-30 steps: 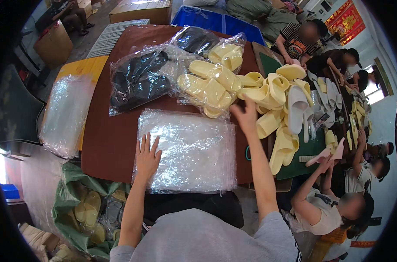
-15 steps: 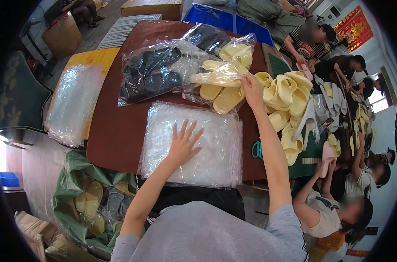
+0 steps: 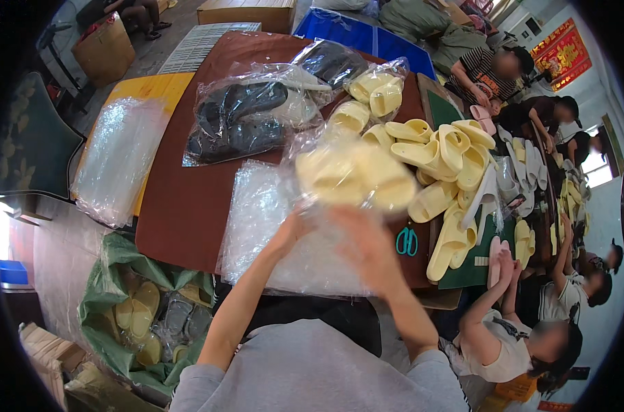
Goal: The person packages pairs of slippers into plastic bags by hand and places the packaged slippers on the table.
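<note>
A clear plastic bag with a pair of yellow slippers (image 3: 356, 175) hangs, blurred by motion, over a stack of flat clear plastic bags (image 3: 253, 213). At its lower left edge my left hand (image 3: 293, 232) is closed, seemingly pinching the plastic, with the fingertips partly hidden. My right hand (image 3: 367, 247) is just below the bag's lower edge, its fingers too smeared to tell their grip. Bagged black slippers (image 3: 240, 117) lie beyond to the left. Loose yellow slippers (image 3: 439, 154) are heaped to the right.
Teal scissors (image 3: 407, 242) lie on the brown table (image 3: 178, 206). More clear bags (image 3: 120, 161) rest on a yellow board at left. A green sack (image 3: 96, 302) of bagged slippers stands below. Several people work along the right, one person (image 3: 511, 343) close by. A blue bin (image 3: 387, 42) stands behind.
The bagged yellow slippers have come nearer, over the bag stack. My right hand has drawn back toward me. My left hand, spread flat on the stack before, is now at the bag's edge.
</note>
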Action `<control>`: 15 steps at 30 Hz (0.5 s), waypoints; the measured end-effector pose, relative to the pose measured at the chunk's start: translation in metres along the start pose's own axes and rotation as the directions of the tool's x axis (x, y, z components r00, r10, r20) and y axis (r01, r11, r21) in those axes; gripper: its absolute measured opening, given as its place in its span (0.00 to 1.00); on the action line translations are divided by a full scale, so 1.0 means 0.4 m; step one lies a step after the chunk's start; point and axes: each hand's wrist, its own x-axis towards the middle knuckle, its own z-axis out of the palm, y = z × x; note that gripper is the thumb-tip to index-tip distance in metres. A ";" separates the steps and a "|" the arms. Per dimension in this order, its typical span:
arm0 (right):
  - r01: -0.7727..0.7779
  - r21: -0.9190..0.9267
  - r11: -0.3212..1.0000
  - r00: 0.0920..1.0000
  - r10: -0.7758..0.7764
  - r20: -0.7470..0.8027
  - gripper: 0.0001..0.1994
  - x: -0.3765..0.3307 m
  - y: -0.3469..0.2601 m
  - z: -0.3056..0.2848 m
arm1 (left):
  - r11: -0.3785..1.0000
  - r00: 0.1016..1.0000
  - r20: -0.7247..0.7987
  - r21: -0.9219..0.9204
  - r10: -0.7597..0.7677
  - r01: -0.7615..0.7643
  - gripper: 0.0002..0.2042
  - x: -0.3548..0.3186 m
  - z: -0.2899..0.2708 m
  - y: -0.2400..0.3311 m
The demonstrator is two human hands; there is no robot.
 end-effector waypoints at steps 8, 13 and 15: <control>-0.310 0.359 0.881 0.946 0.322 0.027 0.14 -0.033 0.192 0.004 | 0.796 0.996 0.034 -0.599 -0.078 0.082 0.31 -0.110 -0.071 0.047; -0.137 0.001 0.991 0.960 0.133 -0.245 0.20 0.084 0.464 0.097 | 0.687 0.968 0.071 -0.692 -0.241 0.222 0.30 -0.115 -0.111 0.006; -0.089 -0.216 0.972 0.944 0.013 -0.328 0.23 0.124 0.492 0.120 | 0.742 0.971 0.045 -0.636 -0.235 0.209 0.31 -0.130 -0.113 0.006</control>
